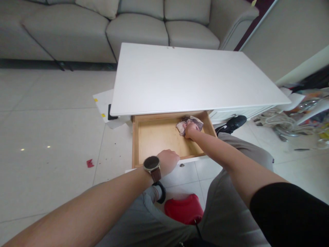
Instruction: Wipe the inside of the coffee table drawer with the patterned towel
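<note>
A wooden drawer stands pulled out from under the white coffee table. My right hand is inside the drawer at its back right corner, closed on a crumpled cloth pressed against the drawer floor. My left hand, with a brown-strapped watch on the wrist, is curled over the drawer's front edge near its small knob. The remaining floor of the drawer shows bare wood.
A grey sofa stands behind the table. My legs in grey trousers flank a red stool on the tiled floor. White paper lies under the table's left end, a red scrap on the tiles, and cables and clutter at the right.
</note>
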{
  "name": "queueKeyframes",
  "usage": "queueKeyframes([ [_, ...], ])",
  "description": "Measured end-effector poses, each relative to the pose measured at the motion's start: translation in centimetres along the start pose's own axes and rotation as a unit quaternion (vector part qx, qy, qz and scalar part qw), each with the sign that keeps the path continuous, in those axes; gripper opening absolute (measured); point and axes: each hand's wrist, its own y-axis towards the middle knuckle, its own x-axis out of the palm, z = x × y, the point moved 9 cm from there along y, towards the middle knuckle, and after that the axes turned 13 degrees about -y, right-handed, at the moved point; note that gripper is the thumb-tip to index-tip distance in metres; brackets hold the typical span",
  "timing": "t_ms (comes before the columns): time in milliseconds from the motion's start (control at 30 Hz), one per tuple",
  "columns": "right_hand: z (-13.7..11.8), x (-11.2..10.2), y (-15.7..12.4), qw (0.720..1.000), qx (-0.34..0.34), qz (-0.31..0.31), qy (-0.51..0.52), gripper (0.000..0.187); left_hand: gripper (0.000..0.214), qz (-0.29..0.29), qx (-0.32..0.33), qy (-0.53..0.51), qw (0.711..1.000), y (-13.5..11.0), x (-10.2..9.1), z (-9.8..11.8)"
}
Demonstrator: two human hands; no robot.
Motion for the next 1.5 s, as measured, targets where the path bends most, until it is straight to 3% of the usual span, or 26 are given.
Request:
queueKeyframes([
  [967,0.03,0.26,0.75,1.0,0.02,0.022,0.008,0.093,0.034,-0.006,-0.005,-0.003,1.0,-0.11,-0.49,0.17],
  [1267,-0.03,0.08,0.22,1.0,0.005,0.011,-0.003,0.102,0.031,-0.009,-0.002,-0.005,1.0,-0.37,-0.78,0.23],
  [1500,0.0,0.39,0.43,1.0,0.005,0.01,0.009,0.099,0.03,-0.019,-0.004,-0.012,1.0,-0.46,-0.87,0.35],
])
